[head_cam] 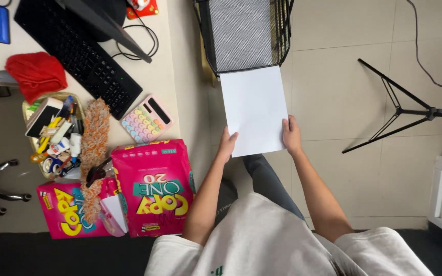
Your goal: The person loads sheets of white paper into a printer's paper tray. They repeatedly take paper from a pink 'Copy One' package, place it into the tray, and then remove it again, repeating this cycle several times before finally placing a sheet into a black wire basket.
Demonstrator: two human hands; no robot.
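Both hands on a sheaf of white paper at a mesh tray.
Left hand (227,145) and right hand (291,135) are closed on the near corners of the white paper (253,107); its far edge meets the black mesh tray (206,41). Pink paper-ream packs (152,186) sit left, by the bench (164,76).

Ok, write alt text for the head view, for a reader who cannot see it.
Seen from above, a person's left hand and right hand hold a white paper stack by its near edge, its far end at a black mesh tray. To the left, a desk holds a keyboard and calculator, with pink paper packs nearby.
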